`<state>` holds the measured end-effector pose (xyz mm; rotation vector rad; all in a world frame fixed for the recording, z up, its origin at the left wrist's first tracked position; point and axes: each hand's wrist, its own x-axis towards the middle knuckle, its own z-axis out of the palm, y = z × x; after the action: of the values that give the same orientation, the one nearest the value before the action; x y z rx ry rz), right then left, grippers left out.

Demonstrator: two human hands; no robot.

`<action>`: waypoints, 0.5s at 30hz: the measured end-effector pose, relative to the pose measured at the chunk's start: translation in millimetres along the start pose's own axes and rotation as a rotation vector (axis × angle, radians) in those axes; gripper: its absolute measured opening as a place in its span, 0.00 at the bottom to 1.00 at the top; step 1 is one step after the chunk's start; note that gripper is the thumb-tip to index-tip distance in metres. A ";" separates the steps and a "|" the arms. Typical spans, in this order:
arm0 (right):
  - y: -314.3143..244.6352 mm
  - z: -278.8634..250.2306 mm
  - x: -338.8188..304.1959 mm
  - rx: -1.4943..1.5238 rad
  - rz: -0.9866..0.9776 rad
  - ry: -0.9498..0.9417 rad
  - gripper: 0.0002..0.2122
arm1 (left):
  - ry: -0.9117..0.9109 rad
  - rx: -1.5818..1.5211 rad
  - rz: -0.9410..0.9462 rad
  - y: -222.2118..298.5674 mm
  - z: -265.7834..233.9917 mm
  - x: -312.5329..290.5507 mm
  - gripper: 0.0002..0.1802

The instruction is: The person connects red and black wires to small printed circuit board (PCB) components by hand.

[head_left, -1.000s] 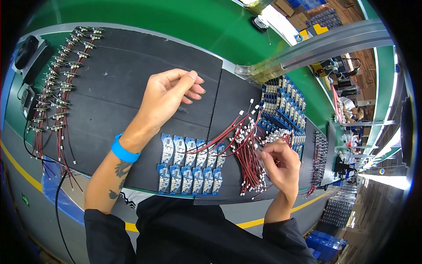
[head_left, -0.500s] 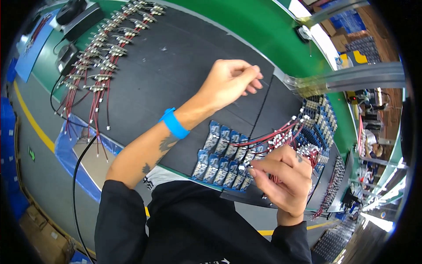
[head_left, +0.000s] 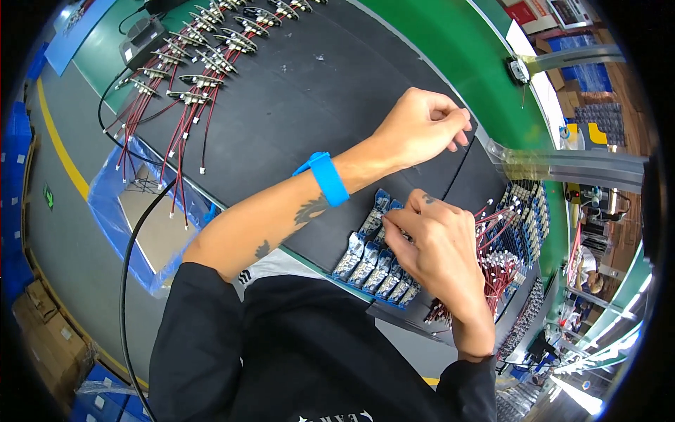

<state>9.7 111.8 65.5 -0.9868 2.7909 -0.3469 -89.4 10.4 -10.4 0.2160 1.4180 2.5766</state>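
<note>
My left hand point(head_left: 425, 128), above a blue wristband point(head_left: 328, 177), hovers over the black mat with its fingers curled in. Whatever those fingers may hold is hidden. Lower down, my right hand point(head_left: 444, 246) pinches thumb and forefinger together at the upper row of small blue circuit boards point(head_left: 374, 214). What sits in that pinch is too small to make out. A second row of the boards point(head_left: 364, 266) lies along the near edge. Beside my right hand is a bundle of red and black wires with white connectors point(head_left: 498, 274), partly covered by the hand.
Boards with dangling red wires point(head_left: 204, 81) line the mat's far left. More boards point(head_left: 538, 218) are stacked at the right. A black cable point(head_left: 130, 260) hangs by the left edge, near a blue plastic-lined box point(head_left: 140, 232). A clear curved strip point(head_left: 562, 167) juts in from the right.
My right hand has moved up and left, from the near row to the upper row of boards. My left hand keeps its curled pose. The view has shifted, so the bench sits differently.
</note>
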 end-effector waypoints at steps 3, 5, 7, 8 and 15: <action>1.5 6.4 3.2 -0.036 -0.009 -0.026 0.06 | 0.009 -0.026 0.002 0.6 -0.6 -0.3 0.13; 1.4 7.7 4.4 -0.051 -0.012 -0.034 0.06 | 0.006 -0.017 0.003 0.7 -0.7 0.2 0.13; 1.1 8.0 5.1 -0.034 -0.010 -0.023 0.06 | 0.012 -0.022 0.002 0.7 -0.1 0.2 0.13; 1.2 7.4 5.6 -0.034 -0.011 -0.024 0.06 | 0.014 -0.025 0.000 0.8 0.2 0.1 0.13; 3.7 6.1 7.0 -0.090 -0.072 -0.054 0.06 | -0.039 0.063 -0.029 -0.9 -2.6 3.2 0.13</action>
<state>3.5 109.1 58.2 -1.1016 2.7487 -0.2015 -93.0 9.5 -12.4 0.2521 1.4790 2.4925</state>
